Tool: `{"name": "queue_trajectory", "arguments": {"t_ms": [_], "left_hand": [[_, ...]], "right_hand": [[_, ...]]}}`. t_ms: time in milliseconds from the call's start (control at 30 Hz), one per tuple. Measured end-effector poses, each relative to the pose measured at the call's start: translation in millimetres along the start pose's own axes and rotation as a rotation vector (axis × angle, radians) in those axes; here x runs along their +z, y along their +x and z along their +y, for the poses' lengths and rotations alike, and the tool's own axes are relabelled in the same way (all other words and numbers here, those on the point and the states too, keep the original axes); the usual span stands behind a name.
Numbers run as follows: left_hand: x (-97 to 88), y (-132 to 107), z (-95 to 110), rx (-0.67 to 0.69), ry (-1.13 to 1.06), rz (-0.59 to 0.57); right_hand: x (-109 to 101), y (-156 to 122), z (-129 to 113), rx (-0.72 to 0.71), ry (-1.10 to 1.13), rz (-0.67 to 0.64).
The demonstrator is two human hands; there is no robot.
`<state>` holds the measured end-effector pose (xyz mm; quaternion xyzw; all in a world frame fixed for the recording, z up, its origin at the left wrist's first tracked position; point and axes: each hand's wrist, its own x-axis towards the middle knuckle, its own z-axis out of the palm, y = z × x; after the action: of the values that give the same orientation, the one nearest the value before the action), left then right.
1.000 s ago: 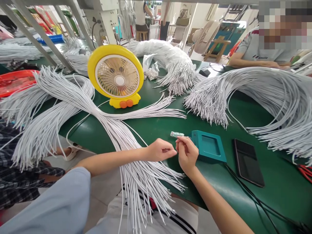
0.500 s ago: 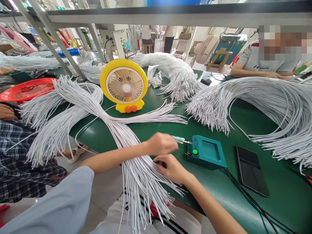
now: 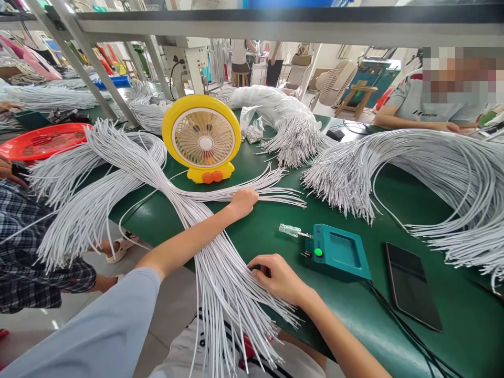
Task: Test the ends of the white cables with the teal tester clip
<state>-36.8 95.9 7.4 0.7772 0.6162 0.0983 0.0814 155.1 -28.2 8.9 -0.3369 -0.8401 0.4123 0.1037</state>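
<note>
A large bundle of white cables [image 3: 212, 252] lies across the table, its loose ends fanning over the front edge and my lap. My left hand [image 3: 244, 203] is closed on a thin group of white cables [image 3: 275, 185] that branches off to the right, below the yellow fan. At the right edge of the large bundle, my right hand [image 3: 277, 278] has curled fingers, with thumb and index finger at the cables. Right of my hands sits a teal device [image 3: 338, 252] with a green button. A clear plug-like piece [image 3: 290, 230] sticks out from its left side.
The yellow fan [image 3: 205, 142] stands behind the cables. More cable bundles [image 3: 342, 178] lie at the back and right. A phone [image 3: 411, 286] and black cords [image 3: 405, 325] are at the right. A red tray [image 3: 43, 142] is at left. People sit on both sides.
My left hand has moved up and left, from above my right hand to the thin cable group. The right hand stays at the large bundle's edge.
</note>
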Motion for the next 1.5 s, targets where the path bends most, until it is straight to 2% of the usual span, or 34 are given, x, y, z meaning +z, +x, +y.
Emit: {"name": "queue_trajectory", "arguments": {"t_ms": [167, 267, 333, 400, 467, 500, 567, 600, 667, 700, 767, 967, 1167, 1367, 1433, 1500], "left_hand": [[-15.2, -2.1, 1.1, -0.012, -0.160, 0.095], [-26.2, -16.3, 15.9, 0.100, -0.319, 0.044], [-30.7, -34.5, 33.6, 0.276, -0.555, -0.079], [-30.5, -55.5, 53.3, 0.481, -0.836, -0.296], [-24.6, -72.1, 69.1, 0.632, -0.998, -0.504], [-19.8, -76.9, 74.0, 0.669, -1.062, -0.591], [-8.5, -78.4, 77.2, 0.590, -1.211, -0.655], [-2.6, -76.0, 76.0, 0.479, -1.302, -0.622], [8.0, -68.7, 71.1, 0.230, -1.471, -0.485], [12.1, -65.4, 68.6, 0.149, -1.526, -0.436], [17.4, -61.5, 65.5, 0.088, -1.554, -0.420], [17.6, -64.8, 64.4, 0.132, -1.512, -0.462], [16.7, -64.4, 62.5, 0.147, -1.529, -0.384], [19.6, -65.5, 63.5, 0.220, -1.405, -0.113], [19.3, -65.6, 64.1, 0.215, -1.415, -0.109], [18.0, -65.8, 64.8, 0.187, -1.433, -0.154]], "right_hand": [[0.4, 1.0, 3.8, 0.014, 0.047, -0.012], [1.7, 3.6, 9.5, 0.039, 0.166, -0.002], [2.7, 6.0, 15.2, 0.085, 0.308, 0.110], [2.2, 7.6, 20.6, 0.124, 0.409, 0.284], [-0.4, 7.4, 24.3, 0.134, 0.457, 0.465], [-2.4, 6.6, 25.4, 0.133, 0.482, 0.560], [-6.7, 4.3, 26.5, 0.117, 0.554, 0.753], [-8.8, 3.1, 26.8, 0.101, 0.594, 0.834], [-12.4, 1.3, 27.1, 0.050, 0.669, 0.912], [-13.9, 0.8, 26.9, 0.026, 0.699, 0.926], [-16.5, 0.1, 25.2, -0.003, 0.698, 0.953], [-18.1, 0.8, 15.4, -0.018, 0.604, 0.952], [-14.5, 4.0, 19.4, 0.032, 0.565, 0.952], [-17.3, 3.4, 21.4, -0.050, 0.565, 0.894], [-17.4, 3.2, 22.3, -0.069, 0.559, 0.894], [-17.5, 3.3, 23.9, -0.071, 0.546, 0.890]]}}
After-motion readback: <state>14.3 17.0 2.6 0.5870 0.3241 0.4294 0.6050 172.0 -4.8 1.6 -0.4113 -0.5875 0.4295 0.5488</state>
